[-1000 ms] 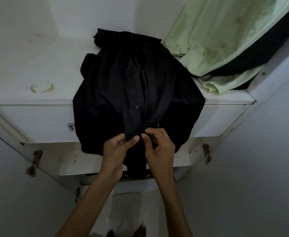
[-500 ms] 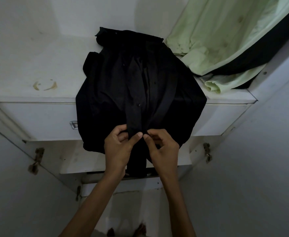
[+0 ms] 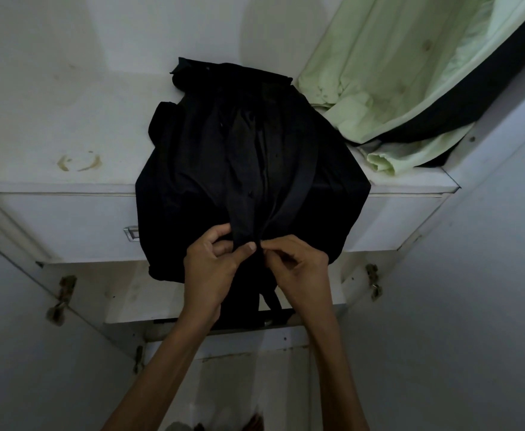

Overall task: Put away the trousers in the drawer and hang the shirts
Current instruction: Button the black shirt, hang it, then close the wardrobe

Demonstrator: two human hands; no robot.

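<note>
Shirt phase, working a button. The black shirt (image 3: 248, 169) lies front-up on the white shelf (image 3: 53, 178), collar toward the back wall. Its lower half hangs over the edge and covers part of the drawer front (image 3: 68, 225) and its metal handle (image 3: 131, 234).

My left hand (image 3: 211, 272) and right hand (image 3: 298, 269) both pinch the placket low down, thumbs and fingertips meeting at one spot. Both are grasping fabric, nothing loose. Cloth is too dark to tell whether I'm doing that button up or undoing it. One button (image 3: 250, 193) shows higher up the strip.

The light green shirt (image 3: 394, 73) hangs at right, its cuff resting on the shelf just beside the black one. No trousers or hanger in view that I can make out.

My read: the hanging part is in hand, drawer part unconfirmed. Next move calls for a fine two-finger push at the buttonhole, holding the strip taut. Then I need a hanger, and the shirt lifted by the collar so the overhang doesn't drag it off the shelf.
</note>
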